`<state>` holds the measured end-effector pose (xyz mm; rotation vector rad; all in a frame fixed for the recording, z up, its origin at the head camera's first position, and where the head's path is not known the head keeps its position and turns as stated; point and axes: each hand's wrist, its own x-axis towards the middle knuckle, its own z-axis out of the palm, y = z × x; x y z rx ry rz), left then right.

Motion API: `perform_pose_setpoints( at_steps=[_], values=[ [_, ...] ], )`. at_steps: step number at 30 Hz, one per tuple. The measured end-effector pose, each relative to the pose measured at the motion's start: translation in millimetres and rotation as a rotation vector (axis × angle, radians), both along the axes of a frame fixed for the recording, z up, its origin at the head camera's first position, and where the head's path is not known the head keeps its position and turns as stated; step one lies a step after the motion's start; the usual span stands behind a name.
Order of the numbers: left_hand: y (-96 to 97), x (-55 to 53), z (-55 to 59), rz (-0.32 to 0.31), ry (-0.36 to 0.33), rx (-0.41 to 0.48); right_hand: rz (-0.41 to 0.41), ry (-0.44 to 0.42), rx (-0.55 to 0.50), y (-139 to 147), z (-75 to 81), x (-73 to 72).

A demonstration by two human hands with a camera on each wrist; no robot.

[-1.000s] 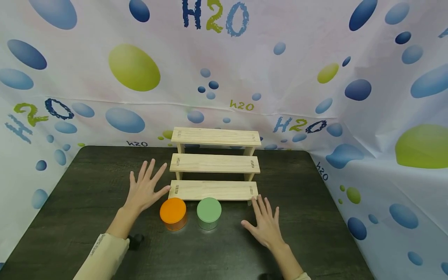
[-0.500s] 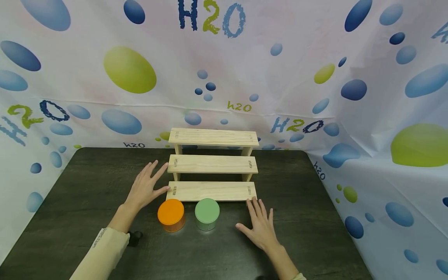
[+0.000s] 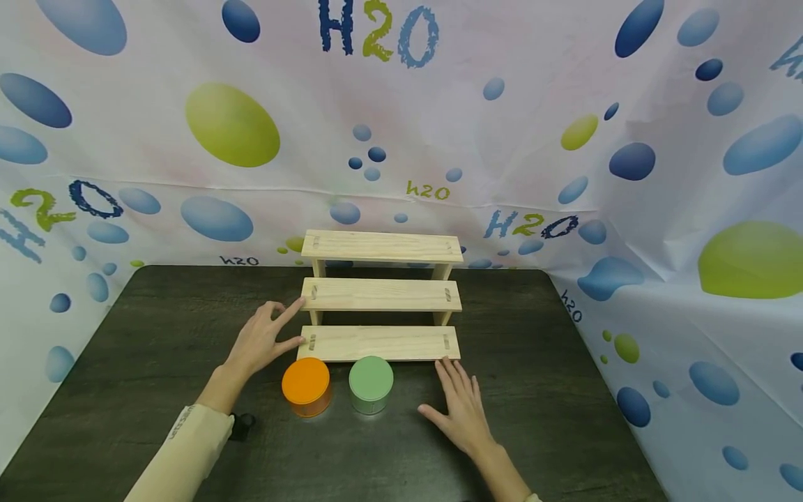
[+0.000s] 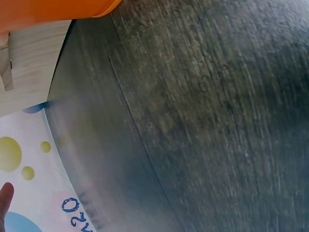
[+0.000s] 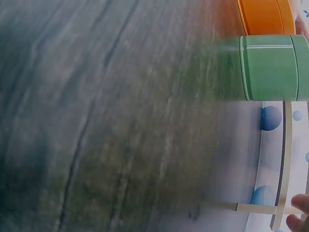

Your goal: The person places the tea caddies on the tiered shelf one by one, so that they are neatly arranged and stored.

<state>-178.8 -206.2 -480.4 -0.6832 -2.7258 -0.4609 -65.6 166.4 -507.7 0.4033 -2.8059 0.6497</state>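
A three-tier wooden step shelf [image 3: 379, 343] stands toward the back of the table. In front of its lowest tier are an orange lidded jar [image 3: 306, 387] and, to the right, a green lidded jar [image 3: 371, 385], both upright. At the shelf's left side is my left hand [image 3: 256, 341], its index finger and thumb stretched toward the middle and lowest tiers; whether they touch cannot be told. My right hand [image 3: 463, 416] has its fingers extended, tips by the lowest tier's front right corner. The right wrist view also shows the green jar [image 5: 269, 67] and fingertips [image 5: 295, 222].
A dark wood-grain table [image 3: 351, 467] carries everything. Behind it and along the sides hangs a white sheet [image 3: 477, 42] printed with blue and green ovals and lettering. The shelf's back tier [image 3: 383, 245] is close to this sheet.
My left hand's outer fingers have bent in while index finger and thumb stay stretched. My right hand has shifted slightly left and nearer. Shelf and jars stay put; the view has turned a little.
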Motion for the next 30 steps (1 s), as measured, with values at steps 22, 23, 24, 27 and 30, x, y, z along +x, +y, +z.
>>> perform_pose_setpoints(
  at_steps=[22,23,24,27,30],
  values=[
    [-0.6,-3.6,-6.7,-0.003,0.034,-0.004,0.128,0.106,-0.179,-23,-5.8,7.2],
    [-0.7,-3.8,-6.9,-0.001,0.032,-0.007,0.132,0.103,-0.189,-24,-5.7,7.6],
    [-0.7,-4.1,-7.1,0.0,0.031,-0.008,0.137,0.097,-0.198,-26,-5.8,7.9],
    [-0.8,-4.6,-7.9,0.0,0.029,-0.007,0.143,0.069,-0.203,-31,-5.9,8.5],
    [-0.9,-5.1,-8.9,0.0,0.03,-0.01,0.16,0.039,-0.192,-35,-6.2,8.8]
  ],
)
